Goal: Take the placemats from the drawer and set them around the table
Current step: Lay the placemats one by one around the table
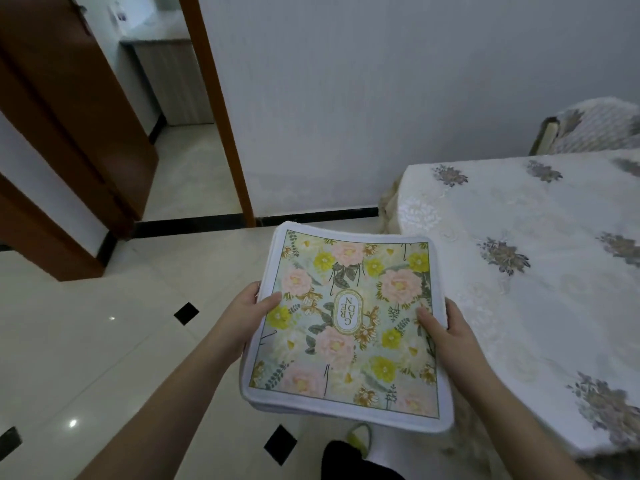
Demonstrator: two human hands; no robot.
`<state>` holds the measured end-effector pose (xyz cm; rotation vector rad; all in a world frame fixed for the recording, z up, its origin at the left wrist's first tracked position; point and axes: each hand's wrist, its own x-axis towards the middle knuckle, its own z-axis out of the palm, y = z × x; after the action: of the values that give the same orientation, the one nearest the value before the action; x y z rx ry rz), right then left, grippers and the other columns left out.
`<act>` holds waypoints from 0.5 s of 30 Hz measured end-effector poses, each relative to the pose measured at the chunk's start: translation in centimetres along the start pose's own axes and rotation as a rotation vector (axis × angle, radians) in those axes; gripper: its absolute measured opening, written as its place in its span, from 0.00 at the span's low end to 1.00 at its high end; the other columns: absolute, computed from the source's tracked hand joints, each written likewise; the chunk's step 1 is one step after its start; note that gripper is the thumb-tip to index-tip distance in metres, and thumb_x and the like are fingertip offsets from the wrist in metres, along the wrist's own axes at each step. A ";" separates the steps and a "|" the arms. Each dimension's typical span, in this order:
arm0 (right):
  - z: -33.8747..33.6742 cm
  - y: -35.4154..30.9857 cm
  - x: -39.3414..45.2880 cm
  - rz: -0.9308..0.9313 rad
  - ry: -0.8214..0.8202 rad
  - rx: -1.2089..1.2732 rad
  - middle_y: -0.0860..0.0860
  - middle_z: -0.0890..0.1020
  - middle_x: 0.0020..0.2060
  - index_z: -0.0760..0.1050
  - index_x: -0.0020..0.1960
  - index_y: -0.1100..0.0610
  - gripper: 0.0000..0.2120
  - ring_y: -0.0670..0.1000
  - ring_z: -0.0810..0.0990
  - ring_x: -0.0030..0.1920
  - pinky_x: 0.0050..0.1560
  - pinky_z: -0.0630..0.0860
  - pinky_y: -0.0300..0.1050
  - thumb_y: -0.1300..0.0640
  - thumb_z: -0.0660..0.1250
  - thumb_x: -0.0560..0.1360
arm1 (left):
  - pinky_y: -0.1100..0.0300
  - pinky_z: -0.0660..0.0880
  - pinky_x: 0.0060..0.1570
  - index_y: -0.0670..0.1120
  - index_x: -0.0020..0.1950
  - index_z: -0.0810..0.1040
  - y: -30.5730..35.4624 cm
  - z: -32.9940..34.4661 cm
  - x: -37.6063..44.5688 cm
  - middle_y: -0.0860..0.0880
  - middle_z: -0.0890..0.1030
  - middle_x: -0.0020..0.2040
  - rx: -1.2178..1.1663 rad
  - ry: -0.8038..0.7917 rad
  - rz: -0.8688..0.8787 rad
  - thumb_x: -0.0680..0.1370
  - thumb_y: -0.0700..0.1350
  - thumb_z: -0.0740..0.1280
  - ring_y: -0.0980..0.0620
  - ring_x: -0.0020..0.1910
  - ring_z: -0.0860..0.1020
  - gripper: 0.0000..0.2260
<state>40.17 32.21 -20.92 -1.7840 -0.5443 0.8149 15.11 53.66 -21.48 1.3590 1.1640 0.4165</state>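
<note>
I am holding the floral white-edged stack of fabric placemats (pixel 346 327), left grip (pixel 247 311) and right grip (pixel 445 329) clasping its sides, beside the white-clothed desk (pixel 519 271).

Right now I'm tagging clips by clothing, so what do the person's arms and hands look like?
Both forearms are bare as far as the frame shows: no sleeve or cuff in view. The left hand and right hand wear no gloves, and no ring, watch or bracelet is visible. The fingernails look short and unpainted.

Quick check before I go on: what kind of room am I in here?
Most likely a home dining room: a table under a floral lace cloth, a covered chair behind it, glossy tiled floor, and an open doorway to another room.
</note>
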 end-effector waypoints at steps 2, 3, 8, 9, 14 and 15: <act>-0.7 0.0 2.2 0.012 0.033 0.006 0.47 0.83 0.51 0.70 0.65 0.49 0.15 0.44 0.85 0.39 0.34 0.80 0.39 0.48 0.64 0.80 | 0.40 0.80 0.54 0.47 0.62 0.75 1.9 1.5 2.3 0.44 0.84 0.54 -0.002 -0.017 -0.003 0.81 0.47 0.67 0.43 0.50 0.84 0.11; -1.3 -0.1 3.6 0.024 0.050 0.014 0.47 0.83 0.51 0.70 0.65 0.48 0.15 0.45 0.85 0.40 0.35 0.81 0.41 0.47 0.64 0.79 | 0.40 0.80 0.53 0.47 0.62 0.75 3.0 2.4 3.8 0.44 0.84 0.54 0.000 -0.024 -0.010 0.81 0.47 0.68 0.42 0.49 0.84 0.11; -4.5 -0.3 9.4 0.060 0.113 0.019 0.46 0.83 0.51 0.69 0.66 0.47 0.16 0.45 0.85 0.41 0.36 0.80 0.40 0.46 0.64 0.79 | 0.43 0.82 0.49 0.47 0.61 0.75 7.9 6.9 10.5 0.44 0.85 0.52 0.059 -0.077 -0.036 0.80 0.47 0.68 0.44 0.46 0.85 0.11; -5.1 -0.1 10.4 0.072 0.127 0.002 0.46 0.83 0.51 0.69 0.66 0.48 0.17 0.45 0.85 0.42 0.38 0.80 0.42 0.46 0.64 0.79 | 0.43 0.82 0.49 0.48 0.61 0.76 8.6 7.9 11.8 0.45 0.85 0.52 0.084 -0.085 -0.034 0.80 0.47 0.68 0.45 0.45 0.85 0.11; -7.0 0.9 14.4 0.119 0.211 0.003 0.49 0.83 0.51 0.70 0.65 0.50 0.16 0.51 0.85 0.44 0.45 0.83 0.53 0.47 0.63 0.80 | 0.43 0.82 0.49 0.49 0.61 0.76 10.5 11.7 16.6 0.47 0.85 0.52 0.187 -0.156 -0.016 0.80 0.48 0.68 0.46 0.45 0.86 0.11; -7.3 1.1 15.0 0.130 0.226 0.007 0.49 0.83 0.50 0.70 0.65 0.50 0.16 0.51 0.85 0.43 0.44 0.82 0.52 0.47 0.63 0.80 | 0.43 0.82 0.49 0.49 0.61 0.76 10.8 12.3 17.5 0.47 0.85 0.52 0.207 -0.177 -0.011 0.80 0.48 0.69 0.46 0.46 0.86 0.11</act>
<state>55.54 37.71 -24.37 -1.8904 -0.2796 0.6898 36.74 64.00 -21.26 1.5350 1.0887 0.1661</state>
